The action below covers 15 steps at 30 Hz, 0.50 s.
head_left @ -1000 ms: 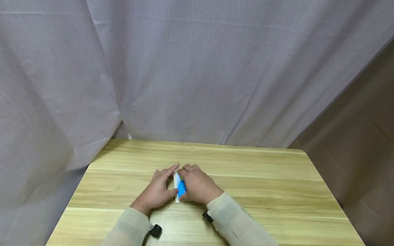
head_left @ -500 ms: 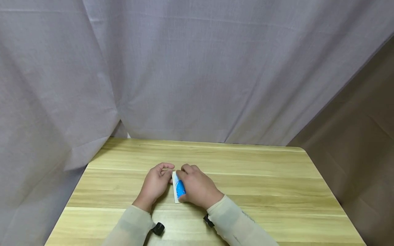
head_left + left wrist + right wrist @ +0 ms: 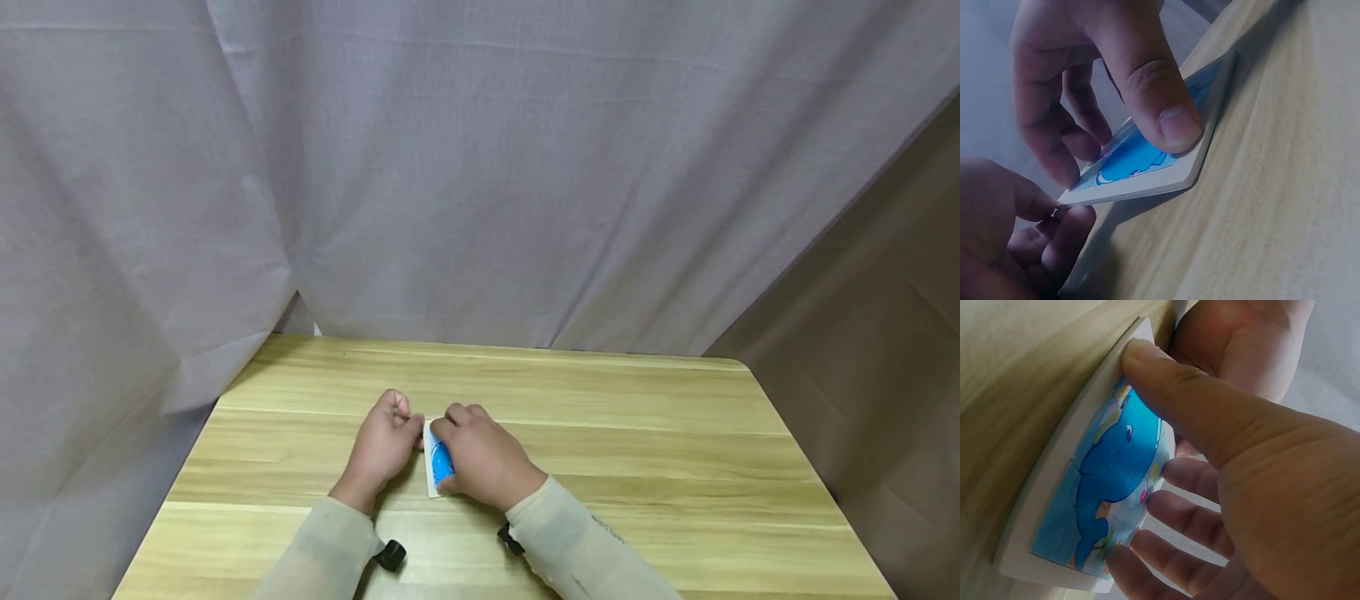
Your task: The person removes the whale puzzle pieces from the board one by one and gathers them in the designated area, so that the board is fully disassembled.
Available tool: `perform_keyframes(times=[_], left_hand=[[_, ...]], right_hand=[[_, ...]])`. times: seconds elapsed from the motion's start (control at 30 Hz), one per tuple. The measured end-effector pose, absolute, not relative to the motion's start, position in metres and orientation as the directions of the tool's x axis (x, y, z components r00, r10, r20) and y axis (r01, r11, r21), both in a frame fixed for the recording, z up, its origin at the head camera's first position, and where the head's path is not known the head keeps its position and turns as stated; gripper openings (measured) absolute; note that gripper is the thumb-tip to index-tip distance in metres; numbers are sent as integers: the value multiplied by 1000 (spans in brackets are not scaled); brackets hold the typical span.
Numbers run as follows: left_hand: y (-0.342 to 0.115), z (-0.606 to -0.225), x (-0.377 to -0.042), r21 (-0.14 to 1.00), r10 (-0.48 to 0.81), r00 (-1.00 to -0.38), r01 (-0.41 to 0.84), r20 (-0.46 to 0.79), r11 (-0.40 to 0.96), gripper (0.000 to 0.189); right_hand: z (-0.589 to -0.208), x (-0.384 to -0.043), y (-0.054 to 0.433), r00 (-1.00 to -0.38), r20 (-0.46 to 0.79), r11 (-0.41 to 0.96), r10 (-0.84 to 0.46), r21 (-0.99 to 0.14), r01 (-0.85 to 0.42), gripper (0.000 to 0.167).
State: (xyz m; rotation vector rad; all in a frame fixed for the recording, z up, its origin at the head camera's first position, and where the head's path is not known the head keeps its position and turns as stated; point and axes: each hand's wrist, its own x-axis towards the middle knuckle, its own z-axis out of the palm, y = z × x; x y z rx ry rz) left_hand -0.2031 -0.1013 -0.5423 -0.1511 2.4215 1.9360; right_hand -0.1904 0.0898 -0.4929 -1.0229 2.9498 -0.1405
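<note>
A thin board with a white border and a blue whale picture [image 3: 1116, 450] is between the two hands. Its blue face [image 3: 441, 463] shows in the head view beside the right fingers. My right hand [image 3: 483, 454] grips it across its width, thumb on one long border and fingertips along the opposite edge. At a corner, my left hand [image 3: 380, 446] pinches with thumb and curled finger; in the left wrist view that left hand [image 3: 1010, 231] lies at the lower left. The board [image 3: 1141, 183] is tilted there, with a shadow under its near edge. The right palm hides part of the picture from above.
The wood-grain table [image 3: 637, 467] extends to both sides of the hands. Grey curtains [image 3: 480, 183] hang behind its far edge and on the left. Darker cloth [image 3: 885, 333] hangs at the right. A black wrist device [image 3: 390, 556] sits at the left cuff.
My left hand has gone from spread fingers beside the board to curled fingers pinching its corner. The right hand keeps its grip, almost unmoved.
</note>
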Motion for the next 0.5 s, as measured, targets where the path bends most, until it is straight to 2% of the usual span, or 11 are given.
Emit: perform_keyframes(times=[0.17, 0.3, 0.5], left_hand=[[-99, -543, -204, 975, -81, -993, -101, -87, 199, 37], [-98, -542, -205, 979, -86, -991, -114, -100, 171, 39], [-97, -541, -205, 978, -87, -991, -118, -104, 173, 40]], right_hand=[[-490, -193, 86, -803, 20, 795, -595, -134, -592, 88], [-488, -194, 84, -816, 7, 804, -578, -165, -571, 93], [-486, -197, 81, -818, -30, 812, -574, -152, -564, 94]])
